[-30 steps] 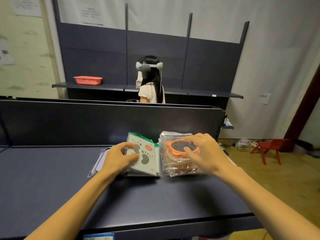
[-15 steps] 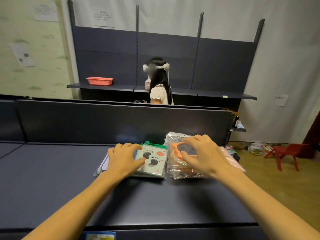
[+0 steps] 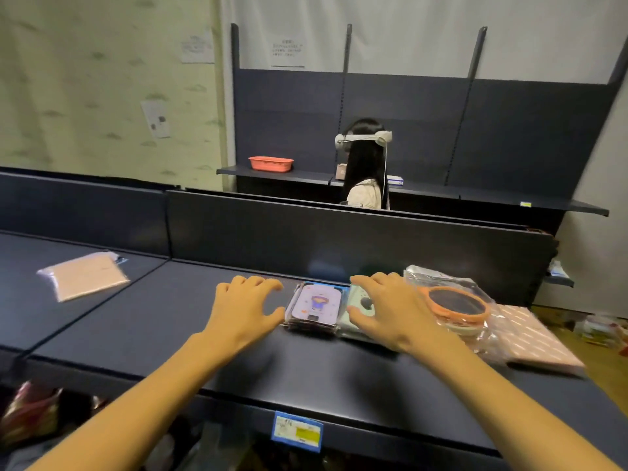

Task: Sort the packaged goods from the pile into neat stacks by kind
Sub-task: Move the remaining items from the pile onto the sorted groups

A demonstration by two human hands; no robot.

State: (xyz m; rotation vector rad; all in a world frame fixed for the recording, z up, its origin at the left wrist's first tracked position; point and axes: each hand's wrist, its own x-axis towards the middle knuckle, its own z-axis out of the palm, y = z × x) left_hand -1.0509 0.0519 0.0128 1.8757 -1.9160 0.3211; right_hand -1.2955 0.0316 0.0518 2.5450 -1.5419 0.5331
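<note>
A stack of purple cartoon packets (image 3: 314, 307) lies on the dark shelf (image 3: 170, 321). My left hand (image 3: 244, 309) rests palm down just left of it, fingers apart, with the thumb at the stack's left edge. My right hand (image 3: 385, 312) lies spread over a mint-green paw-print packet (image 3: 347, 326) next to the purple stack and hides most of it. To the right sit a clear bag with an orange-rimmed round item (image 3: 455, 305) and a pink patterned packet (image 3: 535, 339). A beige packet (image 3: 86, 278) lies alone at the far left.
The shelf's upright back panel (image 3: 339, 239) stands close behind the goods. A price label (image 3: 297, 431) hangs on the front edge. More packaged goods (image 3: 27, 413) show on the level below. Beyond the panel stands a person (image 3: 367, 171), with an orange basket (image 3: 271, 163) on the far shelf.
My left hand has left the green packet and moved to the left of the purple stack. My right hand has shifted from the orange-rimmed bag onto the green packet. The view swung left.
</note>
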